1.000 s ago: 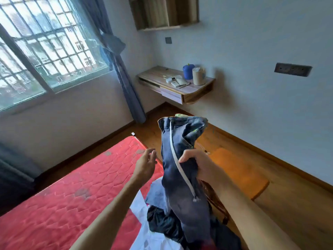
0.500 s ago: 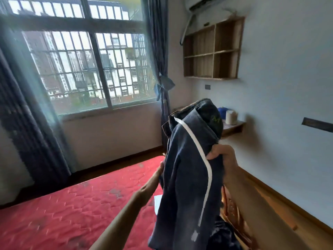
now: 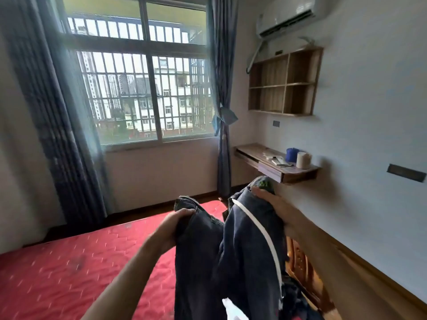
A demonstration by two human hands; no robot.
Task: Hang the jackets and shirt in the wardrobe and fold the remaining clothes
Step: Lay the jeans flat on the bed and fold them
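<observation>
A pair of dark blue trousers (image 3: 242, 257) with a white side stripe hangs in front of me over the red mattress (image 3: 69, 269). My left hand (image 3: 175, 224) grips the left part of the waistband. My right hand (image 3: 275, 204) grips the right part, near a small green label. Both legs hang down out of the bottom of the view. Under them lie a bit of white cloth (image 3: 231, 308) and more dark clothes (image 3: 298, 296), mostly hidden.
A barred window (image 3: 147, 93) with grey-blue curtains fills the far wall. On the right wall are a wooden shelf unit (image 3: 284, 84), an air conditioner (image 3: 288, 12) and a floating desk (image 3: 275, 165) with a blue container and a white roll. A carved wooden piece (image 3: 302, 262) stands by the mattress.
My left hand, apart from the trousers before, has taken hold of the waistband. The trousers are now spread between both hands. My view has risen toward the window.
</observation>
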